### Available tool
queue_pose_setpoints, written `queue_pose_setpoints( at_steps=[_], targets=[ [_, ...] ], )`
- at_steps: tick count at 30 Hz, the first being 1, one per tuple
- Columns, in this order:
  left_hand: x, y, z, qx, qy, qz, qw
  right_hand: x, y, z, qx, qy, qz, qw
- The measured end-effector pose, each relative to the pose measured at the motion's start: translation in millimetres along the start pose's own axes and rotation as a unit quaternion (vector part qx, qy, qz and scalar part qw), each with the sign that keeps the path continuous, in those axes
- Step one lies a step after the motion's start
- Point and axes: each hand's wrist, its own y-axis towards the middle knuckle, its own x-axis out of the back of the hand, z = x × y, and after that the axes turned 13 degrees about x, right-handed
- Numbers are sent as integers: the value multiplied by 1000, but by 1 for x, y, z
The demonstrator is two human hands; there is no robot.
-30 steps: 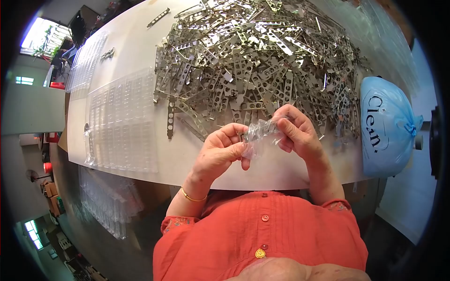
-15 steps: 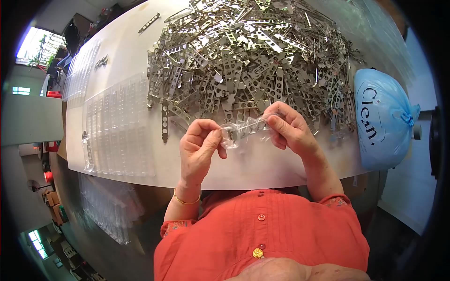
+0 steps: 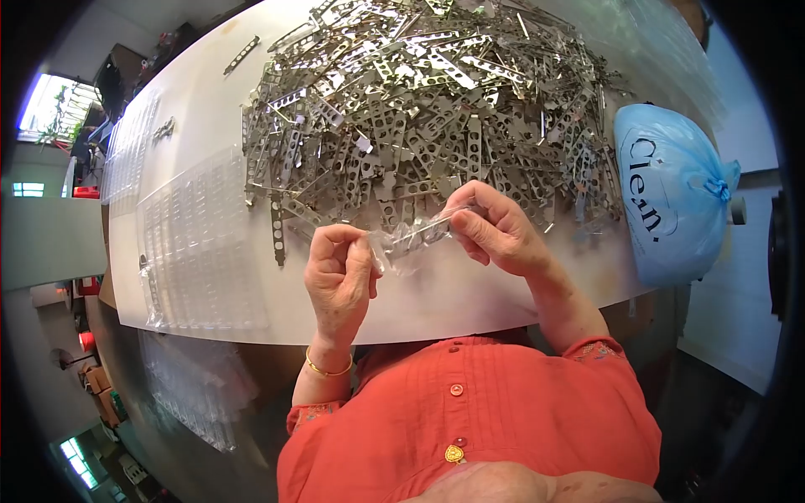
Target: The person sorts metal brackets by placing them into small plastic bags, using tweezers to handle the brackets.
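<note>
Head view shows your sleeve (image 3: 412, 236) stretched just above the table (image 3: 470, 293), your left hand (image 3: 340, 272) pinching one end and your right hand (image 3: 496, 230) the other, near the strips (image 3: 419, 109).

Silvery grey perforated metal strips (image 3: 419, 101) cover the far white bench (image 3: 470, 293). A pale blue bag (image 3: 662, 201) with black lettering lies right. Clear trays (image 3: 201, 243) sit left; the sleeve (image 3: 587, 360) is orange-red.
</note>
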Motion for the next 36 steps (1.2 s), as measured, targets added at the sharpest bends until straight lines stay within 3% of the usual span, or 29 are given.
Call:
queue_pose_setpoints(
  at_steps=[3, 10, 13, 16, 17, 29, 36],
  targets=[
    [3, -1, 3, -36, -26, -7, 999, 1, 0, -2, 25, -59, -44, 997],
    [1, 3, 4, -18, -49, -36, 998, -3, 1, -5, 53, -70, -116, 989],
    [0, 3, 12, -95, 10, -61, 994, -3, 0, -4, 68, -87, -124, 986],
    [2, 8, 13, -147, 188, -22, 971, -4, 0, -6, 55, -92, -106, 989],
    [2, 8, 15, -112, 151, -1, 982, -5, 0, -5, 52, -88, -101, 990],
    [0, 10, 16, -89, 99, 23, 991, -7, -1, -7, 44, -119, -87, 988],
    [2, 7, 12, -62, 41, -5, 997, -4, -1, -14, 71, -123, -96, 985]
  ],
)
